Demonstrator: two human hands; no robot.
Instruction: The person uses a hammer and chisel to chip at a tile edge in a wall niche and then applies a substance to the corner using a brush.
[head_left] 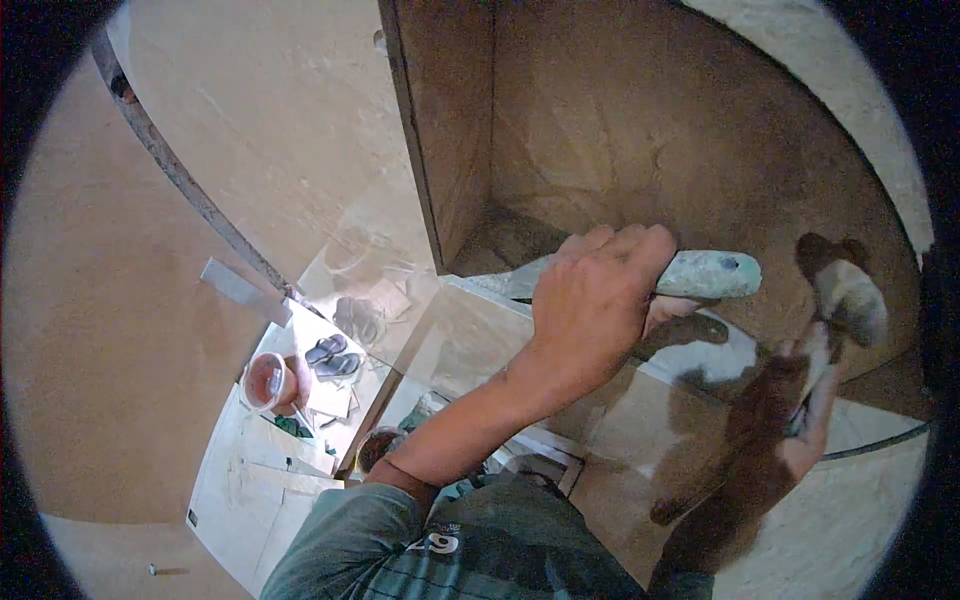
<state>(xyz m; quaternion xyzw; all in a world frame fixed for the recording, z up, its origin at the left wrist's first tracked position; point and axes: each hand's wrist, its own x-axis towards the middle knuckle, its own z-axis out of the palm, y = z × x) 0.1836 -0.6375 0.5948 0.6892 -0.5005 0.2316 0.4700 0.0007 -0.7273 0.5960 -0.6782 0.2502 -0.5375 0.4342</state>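
My left hand (600, 285) is wrapped round a putty knife (712, 274) with a worn pale green handle. Its blade points left along the lower edge of a brown recess (620, 110) in the wall, partly hidden by my fingers. Farther right, in shadow, my right hand (808, 410) is closed on the shaft of a tool with a pale rounded end (852, 302); its exact kind is unclear. That rounded end is in front of the recess's right part. A pale ledge (700, 370) runs below my left hand.
On the floor at lower left are dark slippers (335, 358), a pink bucket (268, 382), and broken tile pieces (330, 402). Another bucket (376, 448) stands partly behind my left forearm. A grey strip (180, 175) runs down the left wall.
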